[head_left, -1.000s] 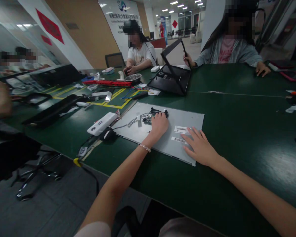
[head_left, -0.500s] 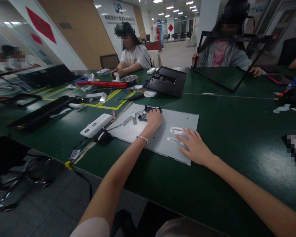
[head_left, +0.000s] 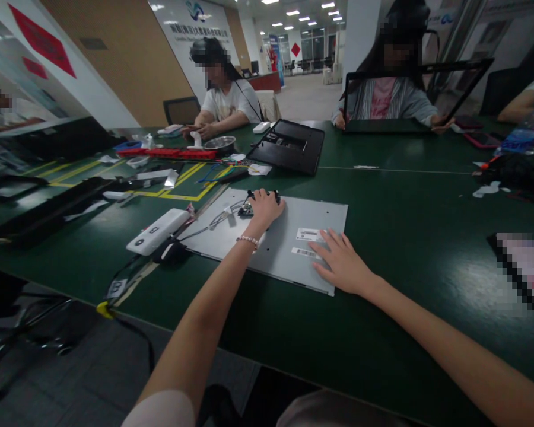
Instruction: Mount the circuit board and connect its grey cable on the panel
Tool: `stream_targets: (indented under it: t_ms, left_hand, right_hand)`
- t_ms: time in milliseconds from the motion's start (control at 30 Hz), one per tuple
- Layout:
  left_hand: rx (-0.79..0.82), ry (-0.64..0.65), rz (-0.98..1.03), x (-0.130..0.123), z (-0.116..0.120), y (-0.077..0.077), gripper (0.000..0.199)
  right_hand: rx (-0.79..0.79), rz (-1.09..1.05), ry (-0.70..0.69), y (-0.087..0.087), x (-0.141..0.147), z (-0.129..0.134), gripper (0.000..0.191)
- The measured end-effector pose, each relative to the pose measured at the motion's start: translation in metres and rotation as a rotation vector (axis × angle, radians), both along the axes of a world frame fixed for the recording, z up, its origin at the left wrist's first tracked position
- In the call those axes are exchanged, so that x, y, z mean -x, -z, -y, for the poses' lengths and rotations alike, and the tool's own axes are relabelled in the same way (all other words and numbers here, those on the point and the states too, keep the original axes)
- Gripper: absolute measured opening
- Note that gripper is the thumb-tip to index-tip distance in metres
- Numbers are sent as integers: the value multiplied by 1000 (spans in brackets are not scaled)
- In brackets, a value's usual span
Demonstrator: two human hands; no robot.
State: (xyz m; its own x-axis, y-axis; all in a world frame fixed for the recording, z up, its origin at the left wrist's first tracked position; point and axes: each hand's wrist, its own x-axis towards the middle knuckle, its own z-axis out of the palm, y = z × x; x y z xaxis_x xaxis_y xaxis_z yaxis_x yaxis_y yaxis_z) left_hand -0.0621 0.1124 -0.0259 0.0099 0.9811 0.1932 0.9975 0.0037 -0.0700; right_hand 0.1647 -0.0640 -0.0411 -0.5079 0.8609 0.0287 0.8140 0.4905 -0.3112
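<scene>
— Writing?
— Two labels [head_left: 309, 235] on smooth metal panel [head_left: 311, 212], centre, too small for reading.
— Grip?
— Left hand [head_left: 264, 209] bends over circuit board [head_left: 245, 209] there, hold I cannot tell; right hand [head_left: 343, 261] lies open.

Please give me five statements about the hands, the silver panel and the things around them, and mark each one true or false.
1. The left hand is at the circuit board on the silver panel. True.
2. The beaded bracelet is on the right wrist. False: the beaded bracelet is on the left wrist.
3. The right hand has its fingers spread by the printed labels. True.
4. The white device lies on top of the silver panel. False: the white device is on the green table, to the panel's left.
5. A person across the table holds a black frame. True.
</scene>
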Motion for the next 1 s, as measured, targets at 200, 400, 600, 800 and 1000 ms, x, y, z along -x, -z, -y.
stream_targets:
  t_ms: [200, 400, 600, 800, 1000]
  left_hand:
    - [102, -44, 28, 4, -15, -7, 63]
    - [88, -15, 25, 28, -10, -25, 53]
    - [78, -20, 19, 89, 3, -35, 45]
    - [102, 143, 55, 121, 15, -24, 46]
    - [54, 166, 87, 122, 21, -20, 40]
  right_hand:
    - [2, 5, 2, -3, 1, 0, 61]
    - [13, -8, -4, -3, -1, -1, 62]
    - [-1, -26, -10, 1, -2, 0, 62]
    - [13, -19, -8, 2, -1, 0, 62]
    - [0, -5, -8, 1, -1, 0, 61]
